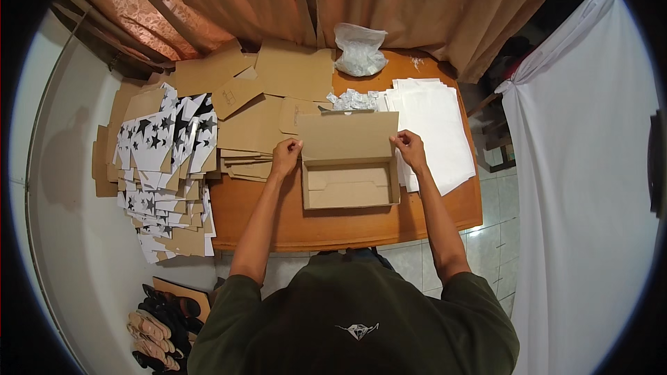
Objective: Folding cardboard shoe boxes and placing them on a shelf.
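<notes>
An open brown cardboard box point(351, 194) stands near the front of the wooden table, its inside bare and its lid raised toward the far side. At the lid's left edge, my left hand point(285, 155) is closed in a pinch on the cardboard. My right hand point(410, 150) pinches the opposite edge of the same lid. Just beyond the lid lies a group of small white packets point(354, 100), partly hidden by it. White paper sheets point(434, 121) are stacked right beside my right hand.
Flat cardboard pieces point(292, 73) cover the table's left and back. Star-patterned cardboard pieces point(156, 139) pile up at the far left. A clear plastic bag point(361, 52) sits at the back. Curtains point(389, 0) hang behind the table point(250, 226); shoes point(156, 333) stand at lower left.
</notes>
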`<state>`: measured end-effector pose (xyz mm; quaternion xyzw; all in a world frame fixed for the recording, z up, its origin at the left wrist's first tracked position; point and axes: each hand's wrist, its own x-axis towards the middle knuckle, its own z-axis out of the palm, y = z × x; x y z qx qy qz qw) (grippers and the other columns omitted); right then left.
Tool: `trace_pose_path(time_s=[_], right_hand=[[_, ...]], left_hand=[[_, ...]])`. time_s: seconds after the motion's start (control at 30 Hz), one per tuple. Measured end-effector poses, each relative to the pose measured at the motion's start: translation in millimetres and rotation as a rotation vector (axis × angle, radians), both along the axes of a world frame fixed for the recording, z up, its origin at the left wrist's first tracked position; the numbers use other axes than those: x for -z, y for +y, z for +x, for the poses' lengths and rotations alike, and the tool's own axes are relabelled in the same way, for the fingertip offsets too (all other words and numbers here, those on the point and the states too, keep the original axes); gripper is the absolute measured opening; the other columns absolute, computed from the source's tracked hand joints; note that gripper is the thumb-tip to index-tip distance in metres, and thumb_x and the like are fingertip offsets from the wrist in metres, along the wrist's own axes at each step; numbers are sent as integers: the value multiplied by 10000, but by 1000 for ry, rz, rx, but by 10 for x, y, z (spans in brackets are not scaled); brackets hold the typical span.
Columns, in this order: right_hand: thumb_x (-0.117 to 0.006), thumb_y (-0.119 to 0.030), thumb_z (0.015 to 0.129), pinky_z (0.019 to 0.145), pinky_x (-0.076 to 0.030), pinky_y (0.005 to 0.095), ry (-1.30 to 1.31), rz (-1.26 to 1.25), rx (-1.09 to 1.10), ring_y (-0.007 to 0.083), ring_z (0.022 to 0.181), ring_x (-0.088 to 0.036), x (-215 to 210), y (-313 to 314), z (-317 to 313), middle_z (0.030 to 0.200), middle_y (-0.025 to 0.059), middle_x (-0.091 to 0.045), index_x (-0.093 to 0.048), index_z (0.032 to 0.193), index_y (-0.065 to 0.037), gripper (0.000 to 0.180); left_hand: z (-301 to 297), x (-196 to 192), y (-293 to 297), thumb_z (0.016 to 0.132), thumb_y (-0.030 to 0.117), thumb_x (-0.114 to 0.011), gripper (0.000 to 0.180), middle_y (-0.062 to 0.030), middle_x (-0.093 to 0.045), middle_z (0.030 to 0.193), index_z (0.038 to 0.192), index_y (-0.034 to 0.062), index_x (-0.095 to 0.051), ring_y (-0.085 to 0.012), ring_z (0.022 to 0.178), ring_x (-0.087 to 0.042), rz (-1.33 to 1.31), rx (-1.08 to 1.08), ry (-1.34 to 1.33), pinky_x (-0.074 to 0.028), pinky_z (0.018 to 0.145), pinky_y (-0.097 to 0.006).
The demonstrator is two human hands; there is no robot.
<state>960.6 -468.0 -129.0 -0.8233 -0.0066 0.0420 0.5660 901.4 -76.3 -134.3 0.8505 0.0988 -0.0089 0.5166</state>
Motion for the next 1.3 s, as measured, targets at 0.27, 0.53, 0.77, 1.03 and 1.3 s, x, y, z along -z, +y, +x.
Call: trace_pose_path(time_s=[0.27, 0.53, 0.77, 1.03, 1.3], right_hand=[[-787, -226, 911, 575, -440, 256, 262, -75, 83, 66, 627, -519, 612, -11, 112, 697, -22, -599, -702, 867, 6, 251], [-627, -327, 1031, 744, -508, 278, 269, 219, 118, 137, 847, -635, 325, -140, -334, 988, 65, -697, -653, 1221, -34, 350], [-595, -259, 1059, 822, -484, 240, 291, 462, 55, 102, 968, -610, 276, -228, -1269, 1257, 39, -659, -587, 1405, -92, 385], [-653, -218, 1020, 716, -474, 219, 294, 320, 40, 70, 871, -569, 313, -165, -1406, 1279, 43, -638, -553, 1469, -102, 474], [-670, -114, 988, 846, -545, 288, -3, 46, 9, 151, 946, -639, 348, -109, -1439, 1365, 89, -641, -570, 1423, -58, 450]], left_hand=[[163, 450, -101, 924, 293, -733, 297, -138, -725, 801, 949, -3, -745, -196, 728, -658, 203, -53, 168, -529, 728, -345], [-254, 452, 167, 1068, 266, -559, 264, -62, -691, 947, 1165, 50, -674, -167, 832, -630, -461, -165, 98, -536, 749, -327], [-1133, -130, -211, 1093, 161, -498, 321, -135, -622, 1280, 1395, 59, -542, -197, 1185, -588, -571, -81, 208, -492, 1001, -336], [-1248, 144, -406, 980, 46, -654, 400, -159, -614, 1283, 1372, 69, -577, -219, 1111, -643, -287, -55, -35, -524, 963, -322], [-1195, 200, -497, 882, -47, -724, 459, -157, -644, 1139, 1312, 56, -600, -254, 989, -686, -39, -93, -63, -581, 854, -339]])
